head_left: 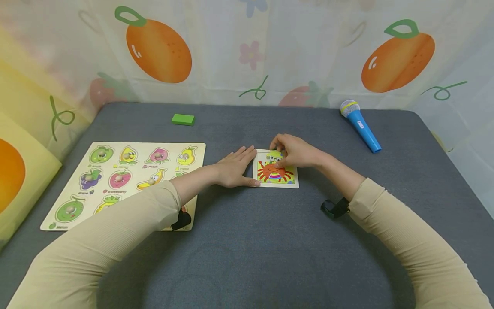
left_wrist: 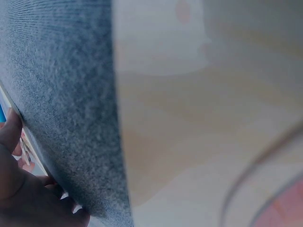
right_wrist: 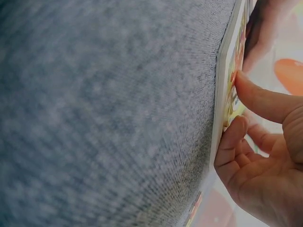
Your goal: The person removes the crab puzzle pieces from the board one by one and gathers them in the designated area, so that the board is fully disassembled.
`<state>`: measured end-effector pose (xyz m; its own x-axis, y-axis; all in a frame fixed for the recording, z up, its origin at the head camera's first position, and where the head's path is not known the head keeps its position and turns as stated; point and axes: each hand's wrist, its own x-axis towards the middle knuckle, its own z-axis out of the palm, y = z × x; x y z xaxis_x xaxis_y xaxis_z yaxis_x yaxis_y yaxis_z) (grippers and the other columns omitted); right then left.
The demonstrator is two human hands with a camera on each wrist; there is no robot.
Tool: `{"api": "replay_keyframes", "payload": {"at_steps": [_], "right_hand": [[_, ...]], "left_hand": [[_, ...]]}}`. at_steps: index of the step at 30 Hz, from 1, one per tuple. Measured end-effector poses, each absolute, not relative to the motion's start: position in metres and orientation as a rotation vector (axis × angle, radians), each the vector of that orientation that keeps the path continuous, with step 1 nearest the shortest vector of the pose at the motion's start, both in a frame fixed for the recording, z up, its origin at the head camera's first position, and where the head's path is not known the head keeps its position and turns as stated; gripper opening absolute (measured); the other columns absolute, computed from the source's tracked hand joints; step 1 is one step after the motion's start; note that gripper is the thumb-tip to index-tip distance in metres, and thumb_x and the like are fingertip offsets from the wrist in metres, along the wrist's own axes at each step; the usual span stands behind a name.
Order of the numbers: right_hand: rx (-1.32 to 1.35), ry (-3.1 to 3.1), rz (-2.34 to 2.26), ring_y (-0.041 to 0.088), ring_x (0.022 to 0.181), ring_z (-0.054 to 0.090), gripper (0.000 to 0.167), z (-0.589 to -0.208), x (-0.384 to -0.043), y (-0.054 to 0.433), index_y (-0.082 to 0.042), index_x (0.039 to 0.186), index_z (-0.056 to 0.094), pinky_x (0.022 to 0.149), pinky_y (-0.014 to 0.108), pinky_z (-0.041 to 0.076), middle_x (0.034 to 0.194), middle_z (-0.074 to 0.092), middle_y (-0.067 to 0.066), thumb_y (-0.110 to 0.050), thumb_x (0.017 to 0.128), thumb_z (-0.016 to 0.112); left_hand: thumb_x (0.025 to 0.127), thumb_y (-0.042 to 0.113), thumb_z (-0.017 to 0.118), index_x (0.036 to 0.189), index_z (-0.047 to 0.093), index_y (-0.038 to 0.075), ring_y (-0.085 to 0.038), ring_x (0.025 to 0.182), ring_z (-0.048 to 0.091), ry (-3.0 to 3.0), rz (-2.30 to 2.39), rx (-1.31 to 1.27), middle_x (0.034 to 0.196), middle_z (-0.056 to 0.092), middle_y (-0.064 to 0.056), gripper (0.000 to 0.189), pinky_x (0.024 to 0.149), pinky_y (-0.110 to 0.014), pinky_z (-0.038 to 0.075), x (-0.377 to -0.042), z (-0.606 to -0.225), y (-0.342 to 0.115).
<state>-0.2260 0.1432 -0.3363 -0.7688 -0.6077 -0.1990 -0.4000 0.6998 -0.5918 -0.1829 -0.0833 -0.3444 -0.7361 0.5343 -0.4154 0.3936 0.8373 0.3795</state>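
Observation:
A small square crab puzzle [head_left: 275,174] in a white frame lies flat on the table. My left hand [head_left: 233,168] rests at its left side, fingers straight, with fingertips by the upper left corner and thumb by the lower left. My right hand [head_left: 296,151] bends over the top of the puzzle and pinches a piece at the crab's eyes, thumb on the picture and curled fingers near the top edge. In the right wrist view, the thumb [right_wrist: 258,97] touches the picture; whether the piece is lifted cannot be made out.
A fruit peg puzzle board [head_left: 144,148] lies to the left, partly under the left forearm. Behind it sits a green block [head_left: 183,119]. A blue toy microphone [head_left: 362,126] lies at the back right. A fruit-print curtain [head_left: 216,51] hangs behind the grey table [head_left: 247,257].

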Motion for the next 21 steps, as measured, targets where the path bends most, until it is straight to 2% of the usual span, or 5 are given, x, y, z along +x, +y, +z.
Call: {"api": "replay_keyframes", "payload": {"at_steps": [4,6,13,21], "right_hand": [[-0.714,2.518,-0.773,0.027,0.104,0.053,0.046,-0.3383,-0.2275,0.1432,0.000,0.124,0.055,0.094,0.041,0.045,0.118,0.056,0.018,-0.013,0.085,0.077],[-0.706,2.510,-0.783,0.029,0.108,0.054,0.043,-0.3385,-0.2278,0.1435,0.001,0.123,0.056,0.097,0.043,0.046,0.119,0.057,0.018,-0.011,0.087,0.075],[-0.686,2.490,-0.821,0.025,0.099,0.055,0.027,-0.3360,-0.2266,0.1445,-0.001,0.119,0.059,0.083,0.034,0.046,0.114,0.060,0.016,-0.011,0.095,0.065],[-0.649,2.479,-0.879,0.020,0.082,0.056,0.018,-0.3364,-0.2254,0.1458,-0.005,0.115,0.059,0.073,0.029,0.045,0.099,0.061,0.011,-0.016,0.101,0.055]], "left_hand": [[0.094,0.057,0.056,0.160,0.001,0.010,-0.029,0.158,-0.006,2.492,0.359,0.684,0.169,-0.004,-0.008,0.098,0.128,-0.050,0.004,-0.1827,-0.3437,-0.0830],[0.094,0.058,0.056,0.160,0.001,0.011,-0.028,0.158,-0.007,2.489,0.358,0.676,0.170,-0.005,-0.007,0.098,0.129,-0.049,0.003,-0.1830,-0.3444,-0.0830],[0.094,0.057,0.056,0.160,0.001,0.010,-0.030,0.158,-0.006,2.490,0.371,0.688,0.169,-0.004,-0.009,0.098,0.128,-0.051,0.004,-0.1832,-0.3444,-0.0836],[0.094,0.058,0.056,0.160,0.001,0.011,-0.029,0.158,-0.007,2.495,0.376,0.682,0.169,-0.005,-0.007,0.099,0.128,-0.050,0.005,-0.1860,-0.3492,-0.0839]]}}
